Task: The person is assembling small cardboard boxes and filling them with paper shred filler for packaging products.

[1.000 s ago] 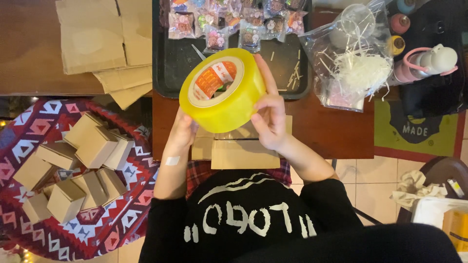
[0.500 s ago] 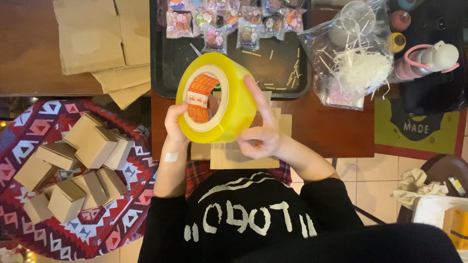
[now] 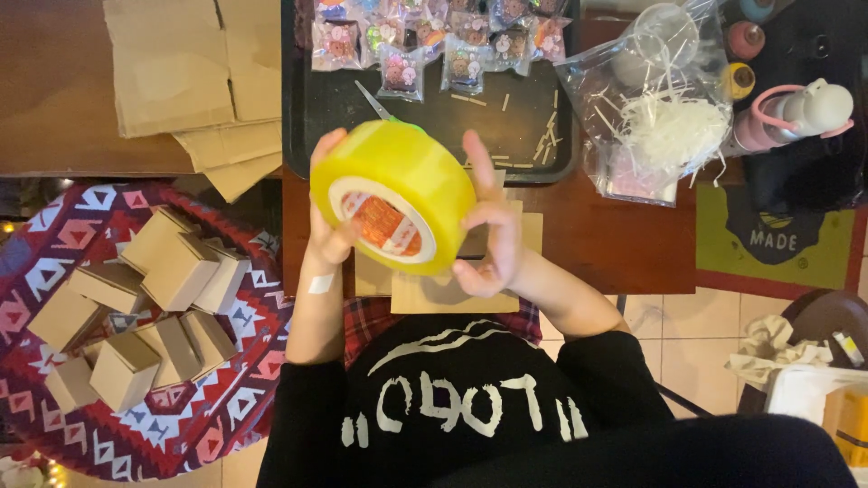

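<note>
A big yellow roll of tape [image 3: 402, 185] with a red and white core is held up between both hands above the table edge. My left hand [image 3: 327, 237] grips its left side, thumb over the top. My right hand [image 3: 488, 237] touches its right side with the forefinger raised. Under the roll lies a flat brown cardboard piece [image 3: 452, 291] on the dark wooden table [image 3: 606, 244].
A black tray [image 3: 425, 108] holds small wrapped sweets and scissors. A clear bag of white shredded filler [image 3: 665, 117] lies to its right. Flat cardboard sheets [image 3: 181, 72] lie at upper left. Several folded brown boxes [image 3: 136, 307] sit on a patterned rug at left.
The roll has been turned and lowered, so its core now faces down towards me. Both hands shifted round it, the left thumb now on top.
</note>
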